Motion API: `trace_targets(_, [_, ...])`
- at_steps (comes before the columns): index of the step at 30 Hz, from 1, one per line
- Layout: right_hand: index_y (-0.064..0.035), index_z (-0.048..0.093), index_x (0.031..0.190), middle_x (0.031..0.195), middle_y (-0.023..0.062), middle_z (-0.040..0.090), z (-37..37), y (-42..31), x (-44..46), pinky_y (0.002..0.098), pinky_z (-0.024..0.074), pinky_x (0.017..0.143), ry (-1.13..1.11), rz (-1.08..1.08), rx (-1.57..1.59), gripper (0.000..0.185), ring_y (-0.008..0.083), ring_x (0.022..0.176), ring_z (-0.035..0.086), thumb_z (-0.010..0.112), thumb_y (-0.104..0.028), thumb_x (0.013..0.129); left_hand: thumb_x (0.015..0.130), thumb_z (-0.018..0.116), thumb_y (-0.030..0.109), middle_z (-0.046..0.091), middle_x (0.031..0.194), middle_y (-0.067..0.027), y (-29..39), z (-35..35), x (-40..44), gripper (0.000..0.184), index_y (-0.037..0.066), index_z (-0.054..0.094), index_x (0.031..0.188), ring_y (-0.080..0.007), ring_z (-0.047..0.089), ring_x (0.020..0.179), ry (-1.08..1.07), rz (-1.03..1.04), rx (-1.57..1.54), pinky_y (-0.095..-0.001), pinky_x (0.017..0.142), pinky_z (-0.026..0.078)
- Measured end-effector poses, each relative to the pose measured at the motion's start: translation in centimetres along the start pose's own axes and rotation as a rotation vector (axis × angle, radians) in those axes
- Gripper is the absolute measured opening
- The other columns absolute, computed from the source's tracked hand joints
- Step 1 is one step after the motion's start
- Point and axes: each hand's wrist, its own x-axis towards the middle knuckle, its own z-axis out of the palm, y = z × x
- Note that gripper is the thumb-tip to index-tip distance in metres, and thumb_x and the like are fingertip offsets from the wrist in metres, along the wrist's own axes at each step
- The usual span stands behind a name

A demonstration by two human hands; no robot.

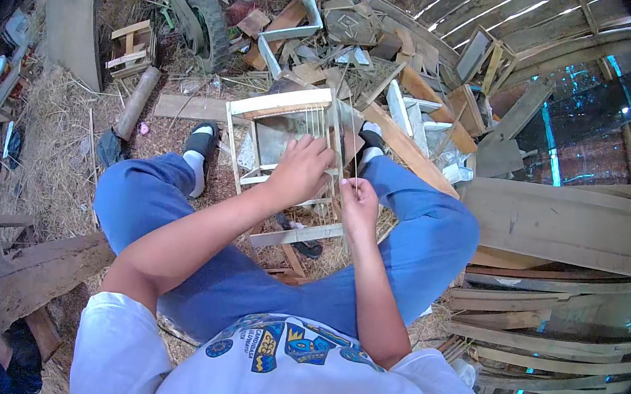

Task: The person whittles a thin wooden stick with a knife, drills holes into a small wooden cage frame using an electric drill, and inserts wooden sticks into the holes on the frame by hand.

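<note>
White shirt (262, 393) reads "CANDIDASA"; its other lettering is unclear

My bare L hand (303, 168) reaches fwd, palm down, fingers bent; bare R hand (360, 200) pinches, thumb to fingertips, elbow bent.

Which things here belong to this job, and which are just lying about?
Apparently in the job:
- wooden frame between the legs
- thin strand in the right hand

Seemingly lying about:
- tire
- short log
- wide board at right
</note>
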Motion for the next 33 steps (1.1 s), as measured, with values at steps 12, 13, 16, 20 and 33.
trace_targets(12, [-0.0060, 0.058, 0.095, 0.072, -0.0049, 0.055, 0.1, 0.5, 0.4, 0.0232, 0.0327, 0.051, -0.032, -0.045, 0.096, 0.013, 0.0021, 0.061, 0.045, 0.067, -0.016, 0.096, 0.071, 0.074, 0.010, 0.054, 0.100, -0.0098, 0.3, 0.3, 0.5, 0.027, 0.011, 0.062, 0.095, -0.0326, 0.051, 0.103, -0.035, -0.061, -0.024, -0.0463, 0.084, 0.040])
trace_targets(13, [-0.0059, 0.058, 0.096, 0.073, -0.0047, 0.055, 0.0, 0.3, 0.3, 0.0228, 0.0328, 0.051, -0.045, -0.019, 0.091, 0.013, 0.0021, 0.061, 0.045, 0.067, -0.016, 0.096, 0.071, 0.076, 0.013, 0.053, 0.101, -0.0099, 0.4, 0.3, 0.5, 0.031, 0.012, 0.062, 0.098, -0.0330, 0.051, 0.104, -0.062, -0.079, -0.011, -0.0465, 0.087, 0.041])
trace_targets(16, [-0.0067, 0.059, 0.095, 0.073, -0.0064, 0.054, 0.2, -0.4, -0.1, 0.0220, 0.0318, 0.052, -0.050, 0.012, 0.092, 0.010, 0.0009, 0.061, 0.043, 0.065, -0.015, 0.097, 0.071, 0.077, 0.017, 0.053, 0.100, -0.0103, 0.7, 0.1, 0.5, 0.031, 0.011, 0.061, 0.096, -0.0327, 0.051, 0.102, -0.041, -0.064, 0.018, -0.0466, 0.084, 0.039])
trace_targets(20, [-0.0074, 0.060, 0.094, 0.074, -0.0079, 0.053, 0.1, -0.3, -0.1, 0.0210, 0.0317, 0.054, -0.077, 0.025, 0.152, 0.008, 0.0001, 0.062, 0.042, 0.063, -0.013, 0.098, 0.069, 0.070, 0.013, 0.054, 0.098, -0.0118, 2.0, 0.0, 0.5, 0.023, 0.006, 0.061, 0.088, -0.0321, 0.052, 0.099, 0.037, -0.053, 0.094, -0.0453, 0.080, 0.038])
trace_targets(33, [-0.0055, 0.061, 0.096, 0.081, -0.0046, 0.055, 0.2, 0.1, -0.1, 0.0215, 0.0382, 0.065, -0.046, 0.024, 0.209, 0.008, 0.0039, 0.072, 0.047, 0.066, -0.012, 0.095, 0.064, 0.072, 0.018, 0.054, 0.097, -0.0114, 1.8, 0.3, 0.7, 0.027, 0.007, 0.062, 0.087, -0.0315, 0.052, 0.098, 0.013, -0.094, 0.078, -0.0463, 0.080, 0.036])
